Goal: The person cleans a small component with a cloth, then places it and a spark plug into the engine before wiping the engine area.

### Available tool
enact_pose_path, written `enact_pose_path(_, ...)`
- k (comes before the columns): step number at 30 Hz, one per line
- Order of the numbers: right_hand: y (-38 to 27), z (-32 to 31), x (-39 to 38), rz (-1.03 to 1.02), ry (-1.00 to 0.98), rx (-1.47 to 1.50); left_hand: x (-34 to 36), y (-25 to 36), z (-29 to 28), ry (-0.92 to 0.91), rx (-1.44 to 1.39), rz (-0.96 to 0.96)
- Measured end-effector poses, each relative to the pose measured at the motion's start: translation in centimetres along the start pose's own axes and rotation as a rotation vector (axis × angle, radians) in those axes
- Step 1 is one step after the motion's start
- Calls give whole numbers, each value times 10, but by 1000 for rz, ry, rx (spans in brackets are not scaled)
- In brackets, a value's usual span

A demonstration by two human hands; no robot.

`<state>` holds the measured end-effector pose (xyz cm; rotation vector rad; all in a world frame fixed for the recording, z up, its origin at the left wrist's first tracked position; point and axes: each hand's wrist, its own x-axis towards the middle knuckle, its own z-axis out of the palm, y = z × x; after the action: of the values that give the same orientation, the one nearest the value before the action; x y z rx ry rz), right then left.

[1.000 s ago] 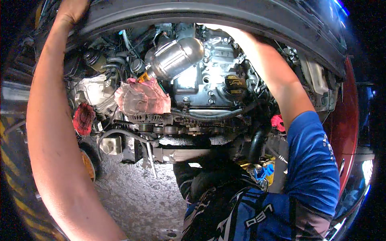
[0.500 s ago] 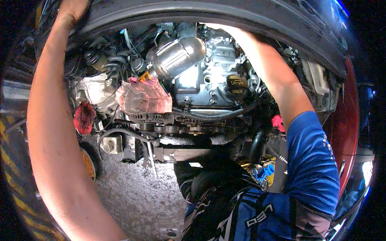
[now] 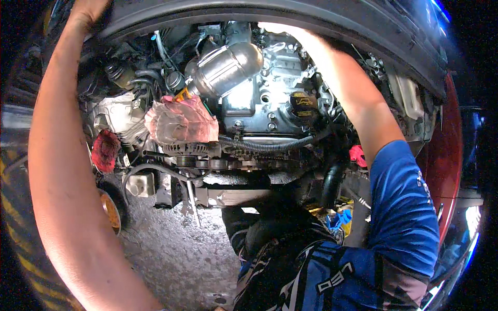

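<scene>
My left hand is up at the far left corner, beside the dark panel edge that arches over the engine bay. Its fingers run out of sight at the top. My right arm, in a blue sleeve, reaches across the engine's right side, and my right hand is at the back of the engine, under that edge. Glare and the panel hide its fingers. Between the arms lies a shiny rounded metal canister-like part, tilted beside the engine cover. A pink cloth drapes over parts below it.
A black oil filler cap sits on the engine cover. A ribbed hose crosses the engine's front. A dirty red cloth lies at left, another red cloth at right. Wet-looking floor shows below; a blue and yellow item is near my body.
The view has shifted slightly, so the engine sits a little further left. Both arms keep nearly the same pose; the canister-like part and cloths stay in place.
</scene>
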<state>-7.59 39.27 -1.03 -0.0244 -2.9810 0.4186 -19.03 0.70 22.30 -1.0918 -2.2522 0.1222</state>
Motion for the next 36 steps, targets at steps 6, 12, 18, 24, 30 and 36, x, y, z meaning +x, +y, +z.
enact_pose_path(6, -7, 5, 1, -11, -10, 4, -3, 0, 2, 16, -9, 27)
enact_pose_path(12, -6, 3, 3, -12, -4, 1, -1, 0, 0, -72, 49, -126)
enact_pose_path(18, 3, 0, 0, 2, -2, -2, -2, 23, -9, -93, -26, -184)
enact_pose_path(24, -3, 1, 4, -11, -1, 2, -2, 8, -3, -103, 48, -157)
enact_pose_path(30, -8, 3, 4, -11, -4, 5, 1, 3, -1, -133, 75, -170)
enact_pose_path(36, -7, 3, 2, -1, -1, 4, -2, 14, -5, -70, -5, -129)
